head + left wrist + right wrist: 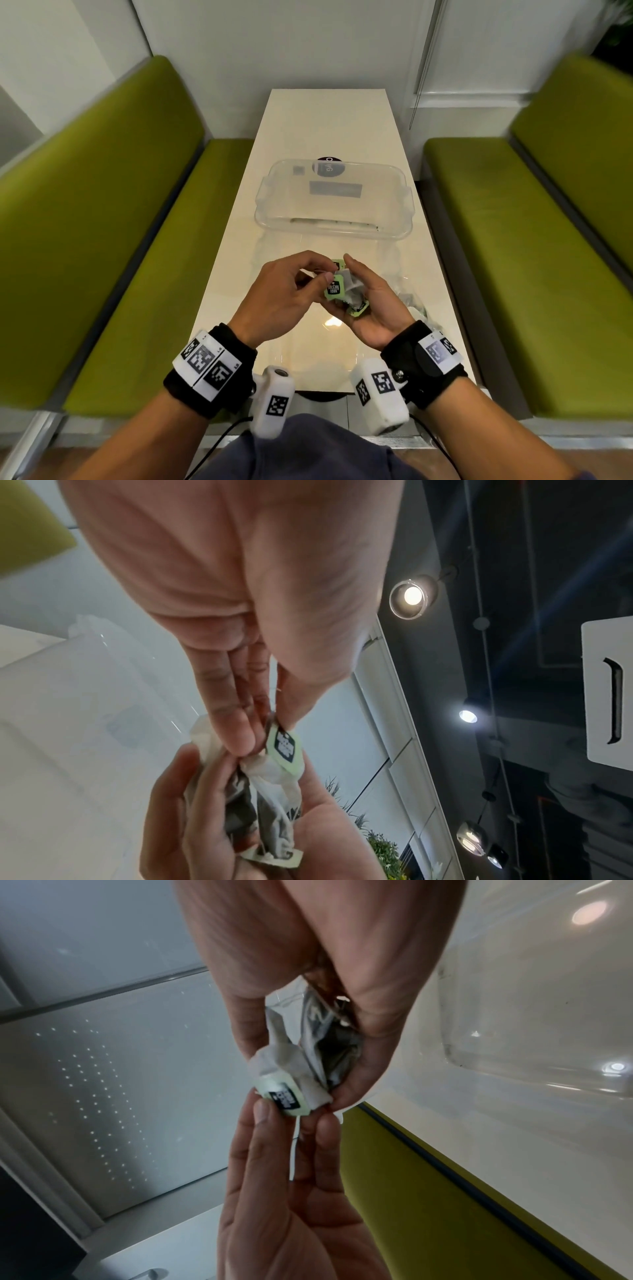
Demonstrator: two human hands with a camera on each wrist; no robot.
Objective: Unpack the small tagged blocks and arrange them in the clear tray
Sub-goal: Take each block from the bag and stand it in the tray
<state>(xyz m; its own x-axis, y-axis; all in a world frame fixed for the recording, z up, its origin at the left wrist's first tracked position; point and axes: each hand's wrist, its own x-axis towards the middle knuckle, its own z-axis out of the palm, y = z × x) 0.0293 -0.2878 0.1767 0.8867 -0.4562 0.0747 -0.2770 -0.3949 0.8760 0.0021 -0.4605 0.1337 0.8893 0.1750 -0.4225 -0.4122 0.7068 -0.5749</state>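
The tagged blocks are small tea bags with pale green tags printed in black. My right hand [366,294] cups a crumpled bundle of them [351,291], palm up, above the near middle of the table. In the right wrist view its thumb and fingers curl round the white and grey bags [322,1047]. My left hand [328,271] pinches one green tag [335,287] at the top of the bundle; that tag [284,746] shows between its thumb and fingers. Two more tags [358,310] stick out of the bundle. The clear tray [404,205] stands just beyond the hands and looks empty.
A cream table [325,120] runs away from me between two green benches [120,240], ending at a white wall. Crumpled clear plastic wrap [412,301] lies on the table under and to the right of my right hand. A dark round sticker [329,166] shows behind the tray.
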